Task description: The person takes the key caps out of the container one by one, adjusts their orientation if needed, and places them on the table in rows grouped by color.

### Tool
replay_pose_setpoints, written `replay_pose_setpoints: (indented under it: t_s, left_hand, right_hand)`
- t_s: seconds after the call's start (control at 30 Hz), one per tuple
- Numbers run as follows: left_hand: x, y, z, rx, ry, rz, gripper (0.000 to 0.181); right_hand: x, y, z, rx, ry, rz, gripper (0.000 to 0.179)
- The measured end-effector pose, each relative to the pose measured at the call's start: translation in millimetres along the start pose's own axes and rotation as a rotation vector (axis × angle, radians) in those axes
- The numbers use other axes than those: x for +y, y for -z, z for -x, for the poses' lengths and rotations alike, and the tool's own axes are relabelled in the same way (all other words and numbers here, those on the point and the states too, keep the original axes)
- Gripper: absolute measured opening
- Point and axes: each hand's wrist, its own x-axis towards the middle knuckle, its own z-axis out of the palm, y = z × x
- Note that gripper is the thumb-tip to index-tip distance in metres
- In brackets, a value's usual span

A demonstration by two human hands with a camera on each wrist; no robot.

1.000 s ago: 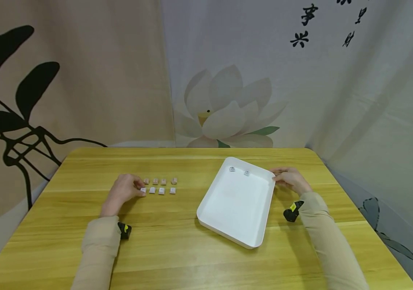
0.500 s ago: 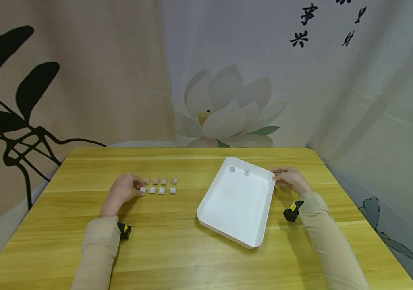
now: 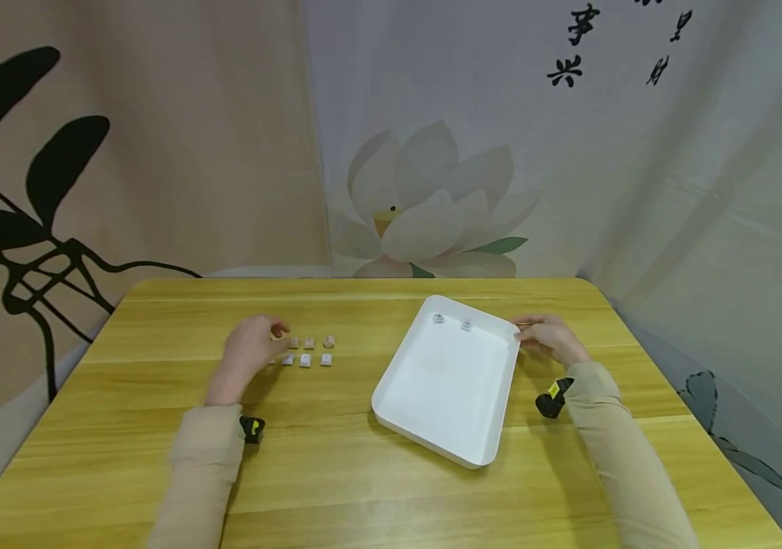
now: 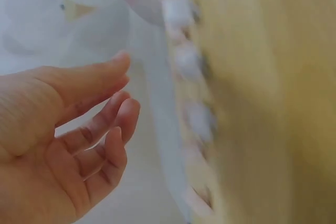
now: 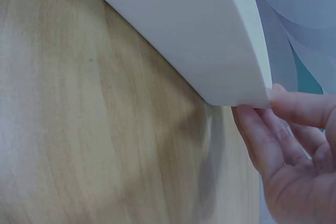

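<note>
In the head view my left hand (image 3: 249,347) hovers over the left end of two short rows of keycaps. Its fingers are loosely bent with nothing between them, as the left wrist view confirms. The back row holds pinkish keycaps (image 3: 309,344); the front row holds white keycaps (image 3: 304,361), blurred in the left wrist view. The hand covers part of both rows' left ends. My right hand (image 3: 550,338) pinches the far right corner of a white tray (image 3: 442,389), thumb on the rim and fingers against the outside. Two pale keycaps (image 3: 467,325) lie at the tray's far end.
The wooden table (image 3: 294,473) carries everything. Its far edge meets a printed curtain (image 3: 226,152) with leaf and lotus motifs. Bare tabletop lies between the keycap rows and the tray.
My left hand has left the leftmost white keycap, lifting and shifting rightward and farther back toward the pinkish row. My right hand still holds the tray corner, and the tray stays in place.
</note>
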Motion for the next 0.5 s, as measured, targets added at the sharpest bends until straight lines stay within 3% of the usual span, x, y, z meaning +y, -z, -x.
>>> replay_pose_setpoints:
  t_s: [0.1, 0.2, 0.37, 0.5]
  left_hand:
    - [27.7, -4.1, -7.3, 0.06, -0.068, 0.028, 0.025]
    - [59.6, -10.9, -18.5, 0.073, -0.152, 0.112, 0.024]
    - [110.7, -34.5, -39.8, -0.007, -0.264, 0.316, 0.023]
    - [143.7, -58.4, -55.5, -0.105, -0.306, 0.409, 0.025]
  right_hand:
    - [-0.7, -0.1, 0.5, 0.004, 0.0, 0.004, 0.048]
    - [-1.5, -0.2, 0.7, 0.003, -0.003, 0.01, 0.048]
    - [-1.5, -0.3, 0.7, 0.0, 0.003, 0.004, 0.048]
    - [-1.7, -1.8, 1.4, -0.001, 0.014, -0.007, 0.049]
